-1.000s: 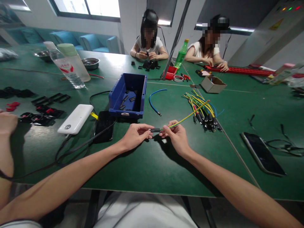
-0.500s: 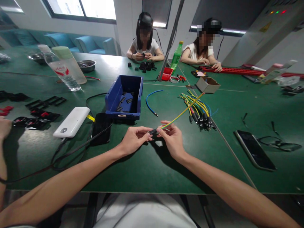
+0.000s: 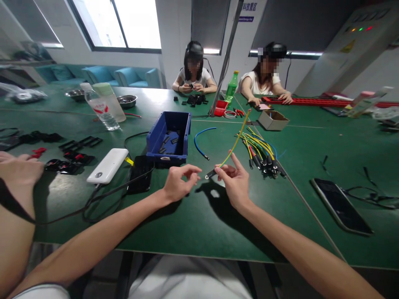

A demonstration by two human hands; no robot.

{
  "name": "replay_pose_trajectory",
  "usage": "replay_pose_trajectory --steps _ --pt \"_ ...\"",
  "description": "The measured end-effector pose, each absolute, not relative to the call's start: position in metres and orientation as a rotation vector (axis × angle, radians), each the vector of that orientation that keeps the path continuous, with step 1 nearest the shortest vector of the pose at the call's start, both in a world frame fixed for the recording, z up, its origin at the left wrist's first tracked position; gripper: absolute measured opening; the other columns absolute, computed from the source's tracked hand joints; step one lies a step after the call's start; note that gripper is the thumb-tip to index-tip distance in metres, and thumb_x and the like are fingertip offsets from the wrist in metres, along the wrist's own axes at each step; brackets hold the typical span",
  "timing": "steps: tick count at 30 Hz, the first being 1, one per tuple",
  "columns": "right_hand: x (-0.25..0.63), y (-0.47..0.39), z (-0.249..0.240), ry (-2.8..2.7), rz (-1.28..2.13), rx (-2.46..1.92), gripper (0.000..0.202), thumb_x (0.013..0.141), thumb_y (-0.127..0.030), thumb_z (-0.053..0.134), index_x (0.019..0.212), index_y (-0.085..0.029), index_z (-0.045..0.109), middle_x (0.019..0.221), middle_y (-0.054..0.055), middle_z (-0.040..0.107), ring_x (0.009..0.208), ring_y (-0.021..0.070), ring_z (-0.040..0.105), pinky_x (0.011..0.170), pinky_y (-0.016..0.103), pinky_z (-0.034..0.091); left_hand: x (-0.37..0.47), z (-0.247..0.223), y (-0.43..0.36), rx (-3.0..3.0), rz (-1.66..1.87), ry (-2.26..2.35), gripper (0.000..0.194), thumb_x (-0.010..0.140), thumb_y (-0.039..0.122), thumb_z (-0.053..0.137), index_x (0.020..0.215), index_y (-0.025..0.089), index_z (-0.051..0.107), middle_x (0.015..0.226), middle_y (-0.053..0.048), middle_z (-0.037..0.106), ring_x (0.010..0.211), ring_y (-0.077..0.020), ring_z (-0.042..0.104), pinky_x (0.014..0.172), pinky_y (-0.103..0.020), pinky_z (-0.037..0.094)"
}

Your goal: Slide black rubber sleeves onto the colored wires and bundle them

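My right hand [image 3: 235, 178] pinches a yellow-green wire [image 3: 238, 139] near its lower end, where a black sleeve [image 3: 212, 173] and a ring terminal point left. The wire's free end rises up and to the right. Just left of the terminal, my left hand [image 3: 182, 180] is apart from it, empty, with index finger and thumb separated. Beyond my hands lies a blue wire [image 3: 197, 143] with a terminal at its near end. To the right rests a bundle of yellow-green and blue wires [image 3: 260, 147] with black sleeves and ring terminals.
A blue bin [image 3: 152, 145] with small black sleeves stands ahead. Left are a dark phone [image 3: 139, 176], a white power bank [image 3: 107, 166] with cables, and a neighbour's hand [image 3: 20, 170] by black parts. At right lies another phone [image 3: 341, 205]. Two people sit across the table.
My left hand has let go of the sleeved terminal end and moved slightly left. My right hand keeps the wire, now tilted more upright. The neighbour's arm reaches further into view.
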State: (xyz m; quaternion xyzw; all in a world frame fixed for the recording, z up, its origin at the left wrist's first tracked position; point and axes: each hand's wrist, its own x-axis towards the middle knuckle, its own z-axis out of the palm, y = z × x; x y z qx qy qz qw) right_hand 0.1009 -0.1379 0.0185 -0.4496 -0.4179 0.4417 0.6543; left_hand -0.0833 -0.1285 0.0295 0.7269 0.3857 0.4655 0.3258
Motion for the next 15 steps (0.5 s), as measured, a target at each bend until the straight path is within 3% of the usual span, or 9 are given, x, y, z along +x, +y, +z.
replay_pose_trajectory --steps 3,6,10,12,15 --pt "0.112 -0.134 0.025 -0.966 0.905 -1.005 0.084 0.067 -0.026 0.077 0.142 -0.025 0.039 0.078 0.000 0.071 0.059 0.0114 0.058 0.050 0.024 0.047 -0.096 0.045 -0.096 1.902 1.565 1.175 0.018 0.084 0.024 0.052 0.091 0.014 0.065 0.058 0.001 0.065 0.045 -0.0104 0.060 0.049 -0.019 0.049" --pt "0.122 -0.129 0.034 -0.972 0.812 -0.995 0.083 0.068 -0.025 0.076 0.142 -0.027 0.039 0.078 0.000 0.071 0.063 0.0125 0.059 0.050 0.023 0.045 -0.106 0.062 -0.047 1.960 1.584 1.515 0.023 0.086 0.023 0.046 0.095 0.013 0.065 0.066 -0.003 0.068 0.054 -0.0129 0.064 0.058 -0.022 0.052" --pt "0.136 -0.122 0.043 -1.000 0.743 -1.010 0.080 0.068 -0.025 0.074 0.141 -0.028 0.041 0.079 0.000 0.070 0.064 0.0121 0.058 0.050 0.022 0.044 -0.112 0.069 0.012 2.297 0.898 2.042 0.031 0.086 0.024 0.045 0.105 0.018 0.069 0.096 -0.012 0.071 0.090 -0.0234 0.067 0.084 -0.033 0.050" --pt "0.142 -0.118 0.046 -1.012 0.730 -1.035 0.080 0.068 -0.026 0.074 0.141 -0.028 0.041 0.079 0.000 0.070 0.064 0.0123 0.058 0.050 0.022 0.043 -0.112 0.064 0.031 2.372 0.414 2.111 0.036 0.086 0.023 0.045 0.114 0.018 0.067 0.107 -0.015 0.069 0.099 -0.0262 0.064 0.088 -0.035 0.049" --pt "0.153 -0.112 0.047 -1.017 0.722 -1.075 0.081 0.068 -0.027 0.072 0.142 -0.028 0.040 0.079 -0.001 0.068 0.066 0.0130 0.059 0.051 0.022 0.043 -0.112 0.052 0.044 2.378 0.136 2.064 0.037 0.082 0.018 0.050 0.114 0.016 0.067 0.106 -0.019 0.068 0.097 -0.0278 0.066 0.085 -0.034 0.050"
